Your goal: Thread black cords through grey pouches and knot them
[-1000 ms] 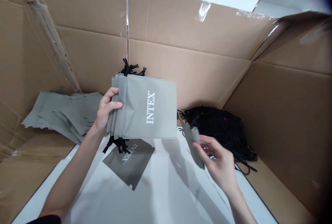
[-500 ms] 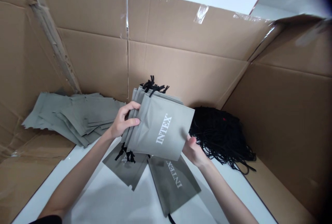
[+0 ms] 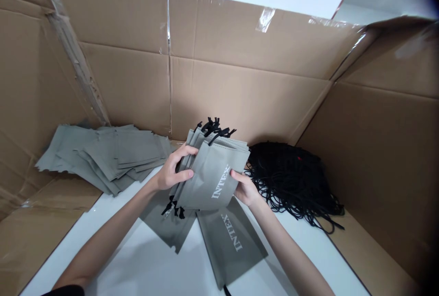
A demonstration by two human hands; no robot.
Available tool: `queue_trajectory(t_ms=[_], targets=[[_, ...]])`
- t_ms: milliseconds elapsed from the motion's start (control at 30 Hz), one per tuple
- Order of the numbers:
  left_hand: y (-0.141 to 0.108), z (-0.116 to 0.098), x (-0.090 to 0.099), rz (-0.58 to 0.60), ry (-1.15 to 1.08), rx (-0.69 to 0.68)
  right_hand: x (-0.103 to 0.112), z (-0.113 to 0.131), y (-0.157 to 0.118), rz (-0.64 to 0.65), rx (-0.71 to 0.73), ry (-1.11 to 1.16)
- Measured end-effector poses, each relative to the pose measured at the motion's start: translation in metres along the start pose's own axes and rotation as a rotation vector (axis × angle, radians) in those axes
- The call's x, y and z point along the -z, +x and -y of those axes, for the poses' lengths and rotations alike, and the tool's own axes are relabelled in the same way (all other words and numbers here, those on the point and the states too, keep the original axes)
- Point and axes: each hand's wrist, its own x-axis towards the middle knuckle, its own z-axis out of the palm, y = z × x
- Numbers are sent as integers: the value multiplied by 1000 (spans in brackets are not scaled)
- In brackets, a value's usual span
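A stack of grey drawstring bags [image 3: 206,182] with white INTEX lettering is held up above the table. Knotted black cord ends stick out at its top and lower left. My left hand [image 3: 175,168] grips the left edge, thumb on the front bag and fingers around the back. On the right edge, my right hand [image 3: 245,187] is closed with its thumb on the front near the lettering; its other fingers are partly hidden behind. Beneath the stack, two more grey bags lie flat: one at the left [image 3: 171,227], partly covered, and one at the right [image 3: 233,245] with a black cord at its bottom corner.
A loose pile of grey bag pieces [image 3: 106,154] lies at the back left. Heaped black cords [image 3: 291,182] lie at the back right. Tall cardboard walls [image 3: 247,86] enclose the white table [image 3: 151,264] at the back and both sides.
The stack has shifted slightly right and down and now tilts differently. My right hand has moved up from the lower right corner, its thumb now on the front bag.
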Motion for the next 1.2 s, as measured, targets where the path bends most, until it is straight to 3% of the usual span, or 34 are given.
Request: queue_trajectory(t_ms=[133, 267, 400, 633, 933, 1200], targets=[[3, 12, -4, -5, -39, -9, -5, 4, 5, -108, 125, -25], [4, 33, -15, -5, -53, 131, -3, -1, 12, -222, 265, -90], [1, 52, -30, -124, 7, 202, 5, -14, 16, -272, 371, -186], [-12, 72, -50, -169, 27, 136, 20, -19, 7, -192, 391, -316], [-40, 67, -65, -240, 87, 134, 21, -26, -12, -69, 355, -318], [-44, 79, -68, -285, 88, -17, 22, -27, -9, -16, 332, -288]])
